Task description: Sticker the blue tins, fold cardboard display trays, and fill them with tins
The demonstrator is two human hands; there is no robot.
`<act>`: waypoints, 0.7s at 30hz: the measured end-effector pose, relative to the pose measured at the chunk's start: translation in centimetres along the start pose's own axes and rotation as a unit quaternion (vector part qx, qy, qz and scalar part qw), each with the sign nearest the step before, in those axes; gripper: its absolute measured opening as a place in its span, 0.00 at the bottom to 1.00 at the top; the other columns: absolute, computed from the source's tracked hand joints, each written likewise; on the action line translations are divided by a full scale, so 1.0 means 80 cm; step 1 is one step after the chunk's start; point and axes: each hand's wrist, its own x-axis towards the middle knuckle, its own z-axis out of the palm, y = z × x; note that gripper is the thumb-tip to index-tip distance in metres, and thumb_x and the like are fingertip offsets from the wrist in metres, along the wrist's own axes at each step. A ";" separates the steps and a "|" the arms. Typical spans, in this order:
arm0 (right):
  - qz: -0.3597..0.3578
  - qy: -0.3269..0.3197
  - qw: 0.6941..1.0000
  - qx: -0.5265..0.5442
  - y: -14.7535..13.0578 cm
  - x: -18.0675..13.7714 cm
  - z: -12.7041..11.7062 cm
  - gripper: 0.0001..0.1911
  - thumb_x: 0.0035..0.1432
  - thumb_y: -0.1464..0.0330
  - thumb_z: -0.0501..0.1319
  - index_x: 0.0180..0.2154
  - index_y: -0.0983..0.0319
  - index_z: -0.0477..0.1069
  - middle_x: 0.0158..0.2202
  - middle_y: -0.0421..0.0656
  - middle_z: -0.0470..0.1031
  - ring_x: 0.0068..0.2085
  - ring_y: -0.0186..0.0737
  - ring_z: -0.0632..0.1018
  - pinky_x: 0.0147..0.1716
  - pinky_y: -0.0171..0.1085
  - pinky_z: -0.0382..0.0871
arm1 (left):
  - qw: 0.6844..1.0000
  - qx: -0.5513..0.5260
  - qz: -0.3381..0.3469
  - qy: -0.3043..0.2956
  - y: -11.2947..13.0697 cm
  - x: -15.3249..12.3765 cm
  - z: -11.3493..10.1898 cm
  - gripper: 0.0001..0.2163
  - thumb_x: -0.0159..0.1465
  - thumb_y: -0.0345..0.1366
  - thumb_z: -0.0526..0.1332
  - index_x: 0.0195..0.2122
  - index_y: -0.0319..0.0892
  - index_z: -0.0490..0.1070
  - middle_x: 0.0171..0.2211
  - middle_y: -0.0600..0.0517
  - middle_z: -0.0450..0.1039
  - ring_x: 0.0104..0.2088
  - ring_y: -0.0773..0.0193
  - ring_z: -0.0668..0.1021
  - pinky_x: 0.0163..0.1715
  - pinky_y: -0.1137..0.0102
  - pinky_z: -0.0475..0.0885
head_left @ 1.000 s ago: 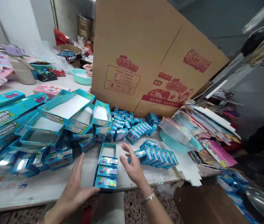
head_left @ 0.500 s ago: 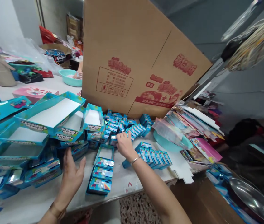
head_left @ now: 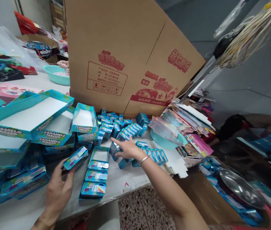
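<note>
My left hand [head_left: 59, 187] grips a small blue candy box [head_left: 75, 157] between thumb and fingers, just left of the display tray. That long open blue tray [head_left: 81, 188] holds 3 candy boxes lined up in its near part, with the bare white bottom showing at the far end. My right hand [head_left: 129, 149], wearing a bracelet, has its fingers around another small blue box [head_left: 114, 150] beyond the tray's right side. Its fingertips partly hide that box. A loose pile of blue boxes [head_left: 106, 124] lies just behind it, and a row of boxes [head_left: 158, 155] stands to its right.
Stacked empty blue trays [head_left: 51, 137] crowd the left. A large cardboard carton [head_left: 125, 38] stands at the back. A turquoise basin [head_left: 166, 140] and piled printed sheets [head_left: 185, 118] sit at right; a metal bowl [head_left: 241, 188] is lower right. Another person's hand [head_left: 64, 65] is by a far basin [head_left: 56, 76].
My left hand has come out from beside the stacked trays with a candy box in it. My right hand has drawn a box slightly nearer, off the pile. The view has shifted right.
</note>
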 end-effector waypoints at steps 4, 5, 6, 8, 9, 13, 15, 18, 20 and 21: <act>-0.023 -0.007 0.998 0.052 0.020 -0.037 -0.019 0.47 0.56 0.55 0.66 0.69 0.54 0.46 0.56 0.51 0.74 0.55 0.56 0.74 0.56 0.52 0.58 | 0.996 -0.033 0.065 -0.058 0.028 0.015 -0.004 0.22 0.65 0.48 0.57 0.58 0.46 0.65 0.53 0.47 0.73 0.52 0.51 0.76 0.57 0.59 0.68; -0.027 0.005 0.997 0.067 0.025 -0.047 -0.020 0.48 0.55 0.55 0.66 0.70 0.55 0.45 0.59 0.51 0.70 0.57 0.55 0.72 0.55 0.50 0.60 | 0.994 -0.037 0.071 -0.073 0.034 0.021 -0.002 0.22 0.66 0.48 0.57 0.58 0.47 0.66 0.53 0.47 0.74 0.53 0.51 0.76 0.57 0.59 0.67; -0.030 0.019 0.997 0.075 0.028 -0.058 -0.019 0.49 0.54 0.55 0.67 0.70 0.55 0.45 0.62 0.51 0.67 0.59 0.54 0.70 0.56 0.49 0.61 | 0.993 -0.043 0.069 -0.089 0.039 0.029 0.001 0.21 0.66 0.48 0.57 0.58 0.47 0.66 0.53 0.47 0.74 0.52 0.51 0.76 0.57 0.59 0.68; -0.027 0.033 0.998 0.052 0.032 -0.076 -0.009 0.50 0.51 0.58 0.69 0.69 0.57 0.48 0.63 0.52 0.65 0.61 0.55 0.67 0.59 0.52 0.57 | 0.989 -0.061 0.054 -0.124 0.044 0.043 0.009 0.22 0.65 0.50 0.58 0.57 0.47 0.66 0.51 0.48 0.75 0.50 0.51 0.78 0.53 0.60 0.70; -0.017 0.039 0.999 0.024 0.032 -0.083 -0.001 0.48 0.50 0.60 0.70 0.68 0.59 0.51 0.62 0.53 0.66 0.60 0.56 0.67 0.62 0.56 0.53 | 0.986 -0.075 0.045 -0.143 0.044 0.049 0.015 0.23 0.64 0.50 0.58 0.57 0.47 0.66 0.51 0.48 0.76 0.49 0.51 0.78 0.52 0.60 0.72; 0.031 0.090 0.993 -0.065 0.025 -0.097 0.038 0.40 0.53 0.71 0.66 0.65 0.67 0.56 0.51 0.54 0.74 0.54 0.54 0.72 0.65 0.60 0.41 | 0.958 -0.142 0.018 -0.247 0.035 0.064 0.040 0.26 0.63 0.52 0.59 0.59 0.44 0.64 0.53 0.45 0.75 0.51 0.50 0.77 0.49 0.60 0.74; 0.044 0.116 0.992 -0.034 0.021 -0.101 0.054 0.38 0.57 0.68 0.64 0.66 0.66 0.53 0.52 0.54 0.74 0.54 0.53 0.73 0.65 0.59 0.45 | 0.942 -0.167 0.007 -0.290 0.032 0.066 0.049 0.27 0.63 0.51 0.60 0.59 0.44 0.64 0.53 0.45 0.74 0.51 0.50 0.77 0.47 0.60 0.75; 0.074 0.150 0.985 0.044 0.014 -0.105 0.069 0.40 0.58 0.61 0.65 0.66 0.64 0.52 0.57 0.54 0.71 0.57 0.55 0.71 0.62 0.56 0.53 | 0.933 -0.180 -0.009 -0.311 0.032 0.068 0.053 0.27 0.61 0.51 0.62 0.57 0.43 0.65 0.53 0.44 0.75 0.49 0.50 0.79 0.47 0.60 0.75; 0.100 0.173 0.977 0.072 0.007 -0.105 0.078 0.39 0.58 0.59 0.65 0.65 0.64 0.54 0.56 0.54 0.72 0.56 0.55 0.72 0.61 0.56 0.54 | 0.929 -0.188 -0.029 -0.318 0.033 0.068 0.053 0.27 0.60 0.52 0.63 0.56 0.42 0.66 0.52 0.44 0.76 0.48 0.50 0.80 0.45 0.60 0.76; 0.111 0.185 0.973 0.078 0.004 -0.104 0.082 0.37 0.58 0.58 0.65 0.64 0.64 0.56 0.55 0.54 0.73 0.55 0.55 0.72 0.61 0.56 0.54 | 0.927 -0.191 -0.039 -0.322 0.033 0.068 0.053 0.28 0.60 0.52 0.63 0.56 0.42 0.66 0.51 0.44 0.76 0.47 0.50 0.80 0.45 0.60 0.76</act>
